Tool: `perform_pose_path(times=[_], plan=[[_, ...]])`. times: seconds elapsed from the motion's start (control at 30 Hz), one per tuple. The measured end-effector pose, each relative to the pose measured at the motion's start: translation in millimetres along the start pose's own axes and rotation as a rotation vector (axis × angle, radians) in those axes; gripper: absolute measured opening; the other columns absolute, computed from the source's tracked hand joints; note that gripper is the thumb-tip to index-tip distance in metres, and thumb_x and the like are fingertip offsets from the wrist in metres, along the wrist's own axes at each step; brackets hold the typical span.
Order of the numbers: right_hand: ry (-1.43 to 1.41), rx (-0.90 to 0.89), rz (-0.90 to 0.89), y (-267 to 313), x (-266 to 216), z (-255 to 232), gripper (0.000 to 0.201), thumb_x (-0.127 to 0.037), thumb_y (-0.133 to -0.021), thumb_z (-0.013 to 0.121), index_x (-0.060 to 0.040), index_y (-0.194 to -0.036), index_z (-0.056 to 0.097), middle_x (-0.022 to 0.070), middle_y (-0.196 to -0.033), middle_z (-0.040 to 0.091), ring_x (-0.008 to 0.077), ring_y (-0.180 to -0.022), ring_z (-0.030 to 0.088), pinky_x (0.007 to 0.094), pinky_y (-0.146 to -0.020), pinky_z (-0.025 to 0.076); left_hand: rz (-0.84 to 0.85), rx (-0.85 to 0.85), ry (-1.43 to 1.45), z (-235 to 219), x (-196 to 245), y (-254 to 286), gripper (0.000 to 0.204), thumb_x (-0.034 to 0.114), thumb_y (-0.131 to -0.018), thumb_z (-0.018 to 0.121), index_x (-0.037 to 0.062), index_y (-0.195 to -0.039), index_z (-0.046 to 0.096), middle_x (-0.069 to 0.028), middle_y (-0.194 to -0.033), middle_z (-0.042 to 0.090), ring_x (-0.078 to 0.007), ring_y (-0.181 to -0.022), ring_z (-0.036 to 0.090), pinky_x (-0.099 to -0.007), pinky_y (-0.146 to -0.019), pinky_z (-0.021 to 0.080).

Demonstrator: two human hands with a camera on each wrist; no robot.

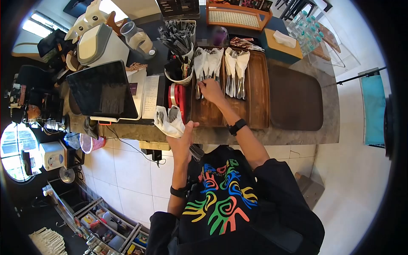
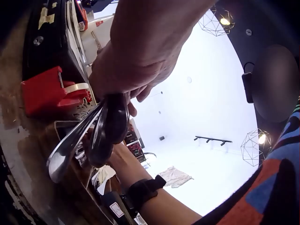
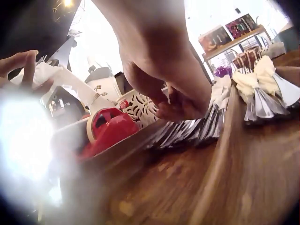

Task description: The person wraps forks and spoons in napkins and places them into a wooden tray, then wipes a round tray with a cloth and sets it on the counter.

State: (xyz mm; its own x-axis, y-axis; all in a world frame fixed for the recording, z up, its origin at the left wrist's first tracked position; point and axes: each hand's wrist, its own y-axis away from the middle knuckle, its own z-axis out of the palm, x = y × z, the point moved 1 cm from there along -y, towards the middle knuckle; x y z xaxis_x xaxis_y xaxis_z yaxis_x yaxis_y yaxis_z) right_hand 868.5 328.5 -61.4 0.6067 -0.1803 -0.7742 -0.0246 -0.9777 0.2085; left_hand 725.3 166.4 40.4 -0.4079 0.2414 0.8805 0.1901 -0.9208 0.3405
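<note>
My left hand [image 1: 180, 142] [image 2: 131, 70] grips cutlery bundles wrapped in white paper [image 1: 169, 122] in front of the counter edge; metal handles [image 2: 68, 150] stick out below it in the left wrist view. Over the left compartment of a wooden tray [image 1: 255, 110], my right hand [image 1: 212, 91] [image 3: 171, 89] has curled fingers pinching at the handles of the leftmost wrapped cutlery [image 1: 199, 61]. Its fingertips are partly hidden. More wrapped bundles [image 1: 236, 68] [image 3: 262, 91] lie side by side in the compartment to the right.
A red tape dispenser [image 1: 180, 100] [image 3: 115, 131] stands left of the tray, beside a tablet [image 1: 104, 91]. Behind are a basket of utensils [image 1: 180, 74], a glass jar [image 1: 138, 38] and a tissue box [image 1: 280, 46]. A dark brown tray [image 1: 296, 97] lies at the right.
</note>
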Motion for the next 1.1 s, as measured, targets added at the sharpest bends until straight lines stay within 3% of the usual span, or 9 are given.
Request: perform_pose_path(times=[0.13,0.27,0.4,0.47,0.5,0.6,0.63,0.77,1.1], plan=[[-0.174,0.046,-0.118,19.4,-7.9,-30.4,0.033,-0.026,-0.092,0.055,0.0039,-0.087,0.067,0.0213,-0.077,0.066,0.0348,-0.071,0.065,0.0426,-0.068,0.048,-0.015,-0.014,-0.038,-3.0,-5.2,-4.8,0.026,0.012,-0.089,0.064,-0.0004,-0.108,0.050,-0.0124,-0.083,0.068,-0.0027,-0.041,0.033,-0.0209,-0.039,0.025],[-0.478,-0.039,-0.160,57.5,-6.4,-51.7,0.028,-0.024,-0.093,0.060,0.0021,-0.101,0.065,0.0032,-0.065,0.059,0.0081,-0.058,0.053,0.0254,-0.055,0.044,-0.085,-0.166,0.116,2.6,0.3,-5.4,0.016,0.015,-0.094,0.059,0.0004,-0.094,0.053,-0.0148,-0.082,0.068,-0.0037,-0.043,0.036,-0.0219,-0.041,0.027],[-0.648,-0.254,-0.033,138.2,-36.5,-70.4,0.027,-0.023,-0.093,0.062,0.0028,-0.101,0.064,0.0020,-0.071,0.061,0.0076,-0.059,0.053,0.0242,-0.055,0.043,-0.176,-0.308,0.229,13.2,3.2,-10.7,0.038,0.029,-0.100,0.046,-0.0075,-0.100,0.058,-0.0177,-0.085,0.068,-0.0076,-0.045,0.041,-0.0237,-0.045,0.035],[-0.624,-0.245,-0.070,171.7,-35.7,-63.6,0.028,-0.023,-0.092,0.063,0.0035,-0.100,0.064,0.0031,-0.073,0.061,0.0084,-0.060,0.052,0.0250,-0.056,0.043,-0.149,-0.144,0.278,28.9,7.2,-9.8,0.044,0.032,-0.101,0.045,-0.0102,-0.102,0.059,-0.0185,-0.088,0.068,-0.0103,-0.051,0.047,-0.0239,-0.048,0.039],[-0.626,-0.239,-0.067,180.6,-38.4,-66.3,0.028,-0.023,-0.092,0.063,0.0035,-0.100,0.064,0.0031,-0.073,0.061,0.0084,-0.060,0.052,0.0250,-0.056,0.043,-0.204,-0.326,0.320,22.5,7.9,-14.5,0.042,0.031,-0.102,0.043,-0.0087,-0.112,0.053,-0.0207,-0.098,0.066,-0.0156,-0.065,0.058,-0.0262,-0.058,0.048],[-0.466,-0.259,-0.051,192.4,-43.9,-74.8,0.023,-0.020,-0.092,0.063,0.0028,-0.095,0.064,0.0026,-0.076,0.062,0.0079,-0.068,0.054,0.0231,-0.063,0.043,-0.115,-0.194,0.349,36.3,1.4,-16.3,0.043,0.029,-0.103,0.040,-0.0061,-0.126,0.042,-0.0229,-0.107,0.064,-0.0213,-0.082,0.064,-0.0299,-0.071,0.053],[-0.462,-0.198,-0.076,192.6,-39.6,-72.3,0.025,-0.021,-0.090,0.064,0.0034,-0.096,0.065,0.0044,-0.076,0.062,0.0087,-0.066,0.053,0.0246,-0.061,0.043,-0.125,-0.279,0.360,32.8,-3.3,-19.6,0.047,0.029,-0.103,0.037,-0.0026,-0.137,0.029,-0.0260,-0.120,0.057,-0.0293,-0.105,0.062,-0.0343,-0.089,0.052],[-0.431,-0.137,-0.105,188.7,-36.5,-75.7,0.026,-0.022,-0.089,0.065,0.0036,-0.096,0.065,0.0056,-0.075,0.061,0.0095,-0.065,0.053,0.0254,-0.060,0.042,-0.110,-0.356,0.441,45.0,-5.1,-21.0,0.052,0.030,-0.103,0.035,-0.0032,-0.141,0.022,-0.0277,-0.135,0.046,-0.0343,-0.126,0.048,-0.0360,-0.105,0.042],[-0.717,-0.193,0.038,187.3,-22.2,-58.2,0.024,-0.021,-0.092,0.061,0.0025,-0.096,0.063,0.0068,-0.076,0.060,0.0086,-0.063,0.053,0.0254,-0.057,0.041,-0.091,-0.463,0.482,54.1,-2.9,-21.0,0.054,0.037,-0.103,0.029,0.0047,-0.145,0.021,-0.0245,-0.146,0.033,-0.0343,-0.138,0.032,-0.0384,-0.116,0.027]])
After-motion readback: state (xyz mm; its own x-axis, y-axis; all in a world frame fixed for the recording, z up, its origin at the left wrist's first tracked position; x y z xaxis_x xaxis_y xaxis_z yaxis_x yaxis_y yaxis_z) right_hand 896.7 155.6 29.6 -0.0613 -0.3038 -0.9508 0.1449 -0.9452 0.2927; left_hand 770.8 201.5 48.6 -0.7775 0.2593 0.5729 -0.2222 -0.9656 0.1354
